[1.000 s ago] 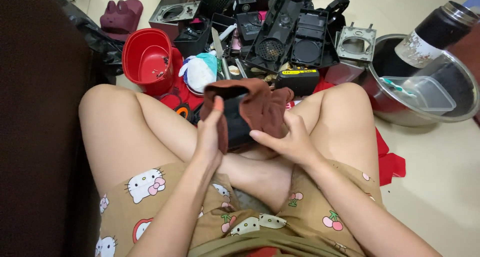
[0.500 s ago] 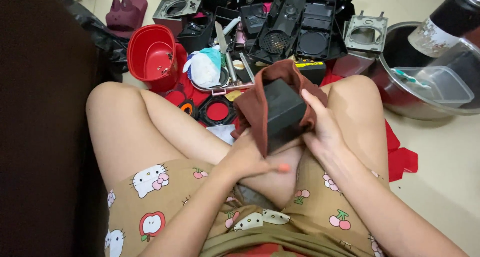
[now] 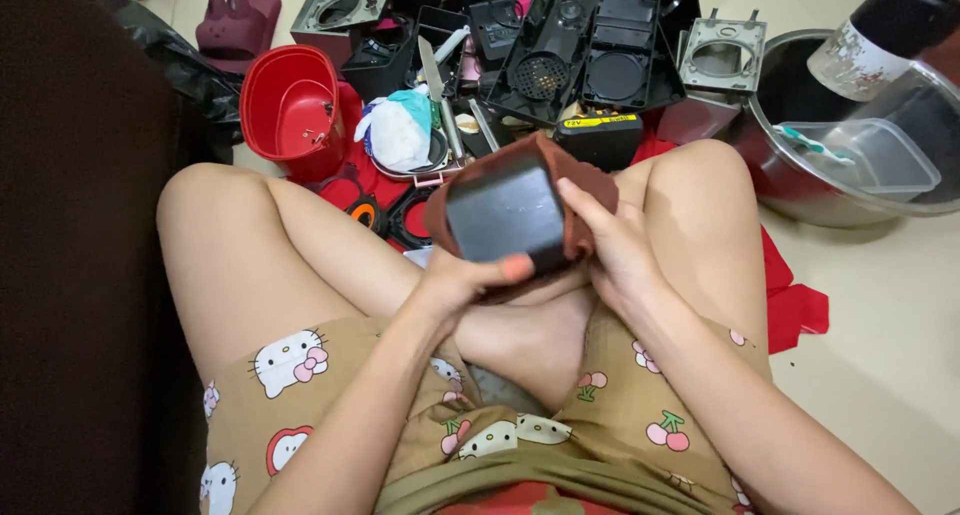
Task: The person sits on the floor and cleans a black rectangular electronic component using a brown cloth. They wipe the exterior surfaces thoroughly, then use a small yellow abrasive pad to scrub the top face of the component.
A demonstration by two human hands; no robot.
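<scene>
I sit cross-legged on the floor and hold a black box-shaped part (image 3: 505,213) above my lap. A brown cloth (image 3: 580,190) is wrapped round its back and right side. My left hand (image 3: 460,280) grips the box from below, thumb on its lower front edge. My right hand (image 3: 615,245) presses the cloth against the box's right side, fingers spread over the cloth.
A red plastic bucket (image 3: 290,105) stands ahead left. Black plastic housings (image 3: 590,45), a knife (image 3: 435,75) and a white-and-teal rag (image 3: 400,130) lie ahead. A steel bowl (image 3: 800,175) holding a clear container (image 3: 860,155) is right. A dark wall of furniture (image 3: 70,275) fills the left.
The box has turned so its flat dark face points at me, and the cloth slid back to its far and right sides. My left hand moved from the cloth to under the box.
</scene>
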